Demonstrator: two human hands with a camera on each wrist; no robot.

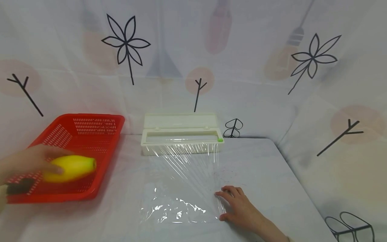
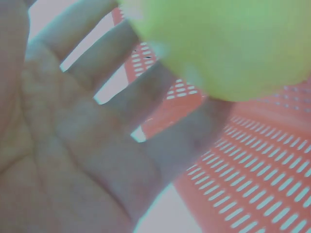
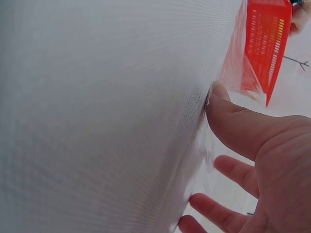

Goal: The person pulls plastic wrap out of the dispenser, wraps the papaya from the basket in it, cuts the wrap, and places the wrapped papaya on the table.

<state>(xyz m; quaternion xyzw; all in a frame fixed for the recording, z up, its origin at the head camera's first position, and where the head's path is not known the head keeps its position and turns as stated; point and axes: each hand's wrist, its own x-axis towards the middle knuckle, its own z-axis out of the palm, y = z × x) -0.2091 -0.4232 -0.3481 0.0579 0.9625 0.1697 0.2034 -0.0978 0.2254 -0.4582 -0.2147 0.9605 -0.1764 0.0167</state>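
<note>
My left hand [image 1: 36, 161] grips a yellow oblong fruit [image 1: 71, 168] that looks like a papaya, with a greenish blunt end pointing right. Both overlap the red basket [image 1: 90, 195] in the head view and are blurred. The left wrist view shows the palm and fingers [image 2: 121, 92] against the fruit [image 2: 233, 43]. Clear plastic wrap [image 1: 181, 188] stretches forward over the table from a white dispenser box [image 1: 178, 148]. At the wrap's right edge, my right hand [image 1: 243, 211] rests with fingers spread, its fingertips touching the film and the tabletop.
The dispenser's lid [image 1: 181, 121] stands raised at the back, and a green slider [image 1: 220, 139] sits at its right end. A white cloth [image 1: 257, 161] covers the table. Behind it hangs a patterned white curtain [image 1: 169, 43] with leaf drawings.
</note>
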